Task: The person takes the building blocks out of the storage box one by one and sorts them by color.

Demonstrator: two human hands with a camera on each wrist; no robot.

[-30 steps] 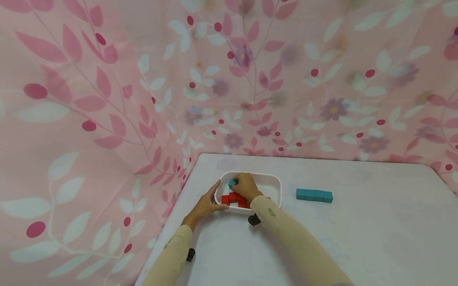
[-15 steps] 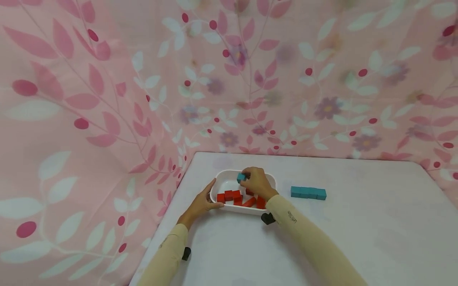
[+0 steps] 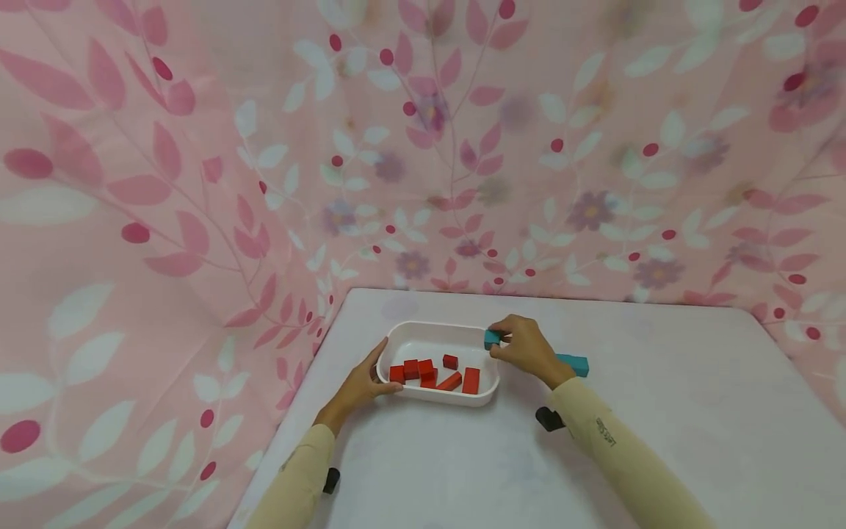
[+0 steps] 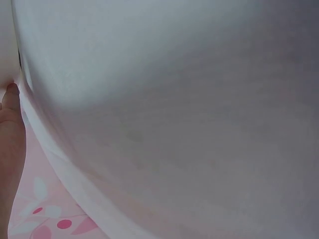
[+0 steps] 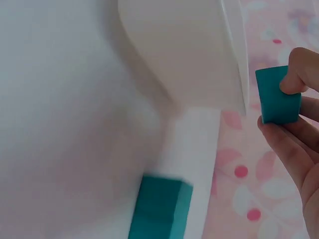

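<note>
Between thumb and fingers, my right hand [image 3: 529, 349] pinches a small teal cube [image 3: 491, 339] above the right rim of a white tray [image 3: 410, 334]. The right wrist view shows the teal cube [image 5: 274, 94] held up beside the tray wall [image 5: 189, 55]. Several red blocks [image 3: 426, 369] of different shapes lie in the tray, mostly along its front side. My left hand [image 3: 357, 383] holds the tray's left end, thumb at the front rim and fingers along the outer left side. Only its thumb [image 4: 11, 134] shows clearly in the left wrist view.
Right of the tray lies a row of teal blocks [image 3: 573, 365], partly hidden behind my right hand; its end [image 5: 158, 206] shows in the right wrist view. A white cloth covers the table [image 3: 436, 455]. Pink floral curtain [image 3: 429, 184] hangs behind and at left.
The teal cube has been lifted from inside the tray and carried right to its right rim by my right hand. My left hand stays on the tray's left end.
</note>
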